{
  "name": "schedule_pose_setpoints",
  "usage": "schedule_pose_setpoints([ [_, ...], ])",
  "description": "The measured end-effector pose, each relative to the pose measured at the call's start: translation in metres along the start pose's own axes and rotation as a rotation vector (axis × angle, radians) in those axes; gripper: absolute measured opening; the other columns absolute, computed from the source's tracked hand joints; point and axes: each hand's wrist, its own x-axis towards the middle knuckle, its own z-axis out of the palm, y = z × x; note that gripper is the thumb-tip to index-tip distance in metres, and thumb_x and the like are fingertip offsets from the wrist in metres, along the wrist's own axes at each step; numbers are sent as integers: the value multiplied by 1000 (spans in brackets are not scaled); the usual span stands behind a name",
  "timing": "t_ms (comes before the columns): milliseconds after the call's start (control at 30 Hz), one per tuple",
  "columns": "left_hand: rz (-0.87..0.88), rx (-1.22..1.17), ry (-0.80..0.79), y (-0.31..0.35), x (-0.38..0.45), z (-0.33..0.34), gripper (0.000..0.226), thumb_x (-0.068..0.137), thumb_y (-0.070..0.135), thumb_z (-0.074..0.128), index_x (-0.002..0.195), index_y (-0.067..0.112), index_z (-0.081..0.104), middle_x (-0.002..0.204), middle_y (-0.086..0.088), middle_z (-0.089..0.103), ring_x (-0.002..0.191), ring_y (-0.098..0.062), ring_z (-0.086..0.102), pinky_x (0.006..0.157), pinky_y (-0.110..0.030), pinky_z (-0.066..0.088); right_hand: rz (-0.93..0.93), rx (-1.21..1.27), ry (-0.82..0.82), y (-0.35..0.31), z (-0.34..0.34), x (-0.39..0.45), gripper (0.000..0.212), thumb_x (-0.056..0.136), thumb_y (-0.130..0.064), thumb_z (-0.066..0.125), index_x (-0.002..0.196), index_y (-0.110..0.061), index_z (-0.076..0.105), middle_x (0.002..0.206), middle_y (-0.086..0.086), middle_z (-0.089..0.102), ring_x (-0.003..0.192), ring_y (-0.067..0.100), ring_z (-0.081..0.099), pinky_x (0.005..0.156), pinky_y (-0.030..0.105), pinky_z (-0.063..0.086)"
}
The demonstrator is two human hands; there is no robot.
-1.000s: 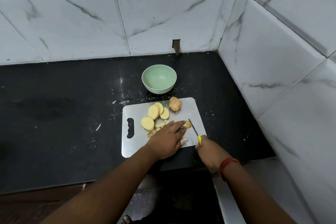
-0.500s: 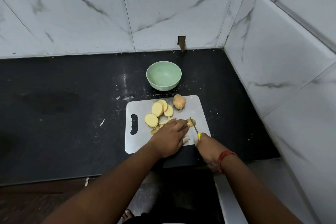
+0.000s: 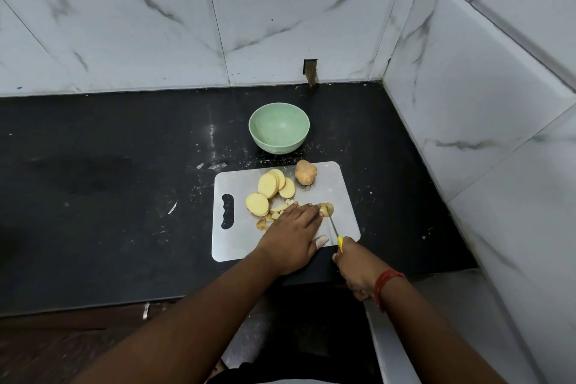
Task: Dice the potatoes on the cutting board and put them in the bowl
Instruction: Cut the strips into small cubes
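Note:
A grey cutting board [image 3: 343,193] lies on the black counter. On it are several round potato slices [image 3: 268,185], a few small cut pieces [image 3: 277,208] and a whole unpeeled potato [image 3: 305,172] at its far edge. My left hand [image 3: 294,235] lies flat on the board, its fingertips holding down a potato piece [image 3: 327,208]. My right hand [image 3: 353,262] grips a yellow-handled knife [image 3: 335,229], whose blade points at that piece. A pale green bowl [image 3: 279,127], with nothing in it, stands just behind the board.
White marble-patterned tiled walls close the counter at the back and on the right [image 3: 467,103]. The black counter [image 3: 109,181] stretches wide to the left of the board. A small hole in the back wall [image 3: 310,70] sits behind the bowl.
The view has shifted a little. My left hand stays on the potato piece, and the knife blade has edged closer beside its fingertips.

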Motion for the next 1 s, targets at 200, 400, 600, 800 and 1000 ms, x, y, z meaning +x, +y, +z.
schedule_pose_setpoints([
  [200, -2, 6, 3, 1, -2, 1, 63, 106, 51, 30, 148, 9, 49, 154, -12, 45, 144, -27, 38, 126, -43, 20, -73, -181, 29, 17, 1, -16, 16, 102, -24, 41, 110, -10, 44, 91, 6, 54, 79, 18, 53, 69, 29, 40],
  [400, -8, 1, -28, 0, -4, 2, 66, 106, 52, 26, 154, 9, 41, 159, -11, 39, 149, -26, 31, 127, -43, 14, -122, -158, 125, 12, -2, -26, 15, 102, -26, 40, 106, -13, 45, 89, 5, 58, 80, 16, 57, 68, 31, 43],
  [600, -9, -11, -41, -1, -4, 1, 68, 105, 53, 23, 154, 10, 42, 158, -11, 42, 149, -26, 32, 127, -42, 15, -134, -204, 168, -13, -3, -12, 14, 101, -23, 39, 107, -11, 43, 91, 8, 57, 84, 23, 58, 68, 31, 39],
  [800, -9, -16, -45, -2, -4, 1, 67, 105, 51, 23, 154, 10, 43, 158, -10, 42, 149, -26, 32, 127, -41, 13, -83, -276, 116, -19, -5, -3, 10, 100, -22, 38, 104, -13, 39, 83, 6, 51, 72, 18, 51, 56, 31, 36],
  [1000, -19, -13, -48, 0, -4, 0, 69, 104, 51, 20, 155, 10, 41, 158, -11, 41, 149, -26, 31, 126, -40, 12, -47, -246, 59, -17, -6, 4, 13, 99, -23, 41, 106, -13, 40, 88, 9, 53, 75, 21, 54, 53, 30, 39],
])
